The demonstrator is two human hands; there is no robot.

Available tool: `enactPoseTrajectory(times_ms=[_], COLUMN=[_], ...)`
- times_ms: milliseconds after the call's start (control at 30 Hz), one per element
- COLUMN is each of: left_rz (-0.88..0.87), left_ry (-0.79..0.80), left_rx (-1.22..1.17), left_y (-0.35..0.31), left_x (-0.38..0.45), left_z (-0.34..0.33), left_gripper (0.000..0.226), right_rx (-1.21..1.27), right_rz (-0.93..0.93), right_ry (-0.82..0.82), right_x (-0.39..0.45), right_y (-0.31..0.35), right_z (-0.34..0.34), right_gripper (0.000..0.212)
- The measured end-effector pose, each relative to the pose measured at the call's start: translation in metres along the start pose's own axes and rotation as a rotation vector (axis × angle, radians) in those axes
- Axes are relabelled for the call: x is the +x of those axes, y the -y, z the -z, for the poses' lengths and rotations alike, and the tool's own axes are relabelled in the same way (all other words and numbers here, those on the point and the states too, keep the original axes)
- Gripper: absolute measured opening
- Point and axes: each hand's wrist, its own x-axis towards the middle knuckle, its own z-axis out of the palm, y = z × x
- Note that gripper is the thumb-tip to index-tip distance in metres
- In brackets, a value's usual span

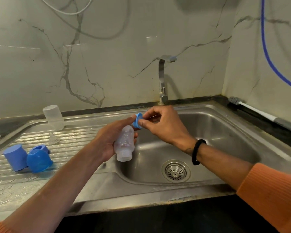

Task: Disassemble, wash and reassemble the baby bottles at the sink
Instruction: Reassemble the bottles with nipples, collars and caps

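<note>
Your orange sleeve (pixel 274 197) on the right forearm sits nearest the lens, with a black band (pixel 197 152) at that wrist. Your left hand (pixel 107 140) is curled around a clear bottle (pixel 124 145), held tilted over the near left corner of the sink (pixel 225 125), its threaded mouth pointing down toward you. Your right hand (pixel 163 123) pinches a blue ring (pixel 137 121) between thumb and fingertips, just above the bottle's far end; whether ring and bottle touch cannot be told. Left of your left hand, on the ribbed drainboard (pixel 74 137), stand a second clear bottle (pixel 53 117), a clear teat (pixel 53 139), and two blue caps (pixel 15 157) (pixel 39 161) side by side. Beyond your right hand rises the tap (pixel 163 81); to its right lies a brush (pixel 252 108).
</note>
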Motion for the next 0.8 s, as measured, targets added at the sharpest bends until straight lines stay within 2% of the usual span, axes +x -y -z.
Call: enactPoseTrajectory(times_ms=[100, 267, 333, 433, 533, 600, 667, 800], left_rz=[0.012, 0.020, -0.005, -0.040, -0.259, -0.505, -0.691, -0.753], left_ry=[0.022, 0.038, 0.059, 0.198, 0.176, 0.035, -0.069, -0.161], left_rx=[-0.001, 0.019, 0.057, 0.130, 0.353, 0.569, 0.713, 0.770], left_y=[0.002, 0.004, 0.005, 0.003, 0.005, 0.007, 0.008, 0.004], left_x=[0.004, 0.009, 0.011, 0.009, 0.005, 0.002, -0.001, -0.008], left_z=[0.001, 0.003, 0.005, 0.005, 0.003, 0.000, -0.003, -0.005], left_gripper=[0.067, 0.070, 0.068, 0.052, 0.030, 0.019, 0.017, 0.014], right_rx=[0.002, 0.062, 0.071, 0.210, 0.439, 0.561, 0.619, 0.670], right_rz=[-0.028, -0.103, -0.109, -0.207, -0.350, -0.398, -0.421, -0.424], right_ry=[0.048, 0.132, 0.110, 0.042, 0.049, 0.088, 0.117, 0.137], right_x=[0.000, 0.000, 0.000, 0.003, 0.006, 0.007, 0.007, 0.008], right_y=[-0.001, -0.001, -0.004, -0.006, -0.006, -0.006, -0.007, -0.008], right_z=[-0.002, -0.002, -0.001, 0.001, 0.004, 0.005, 0.006, 0.006], right_gripper=[0.021, 0.041, 0.036, 0.022, 0.013, 0.014, 0.016, 0.026])
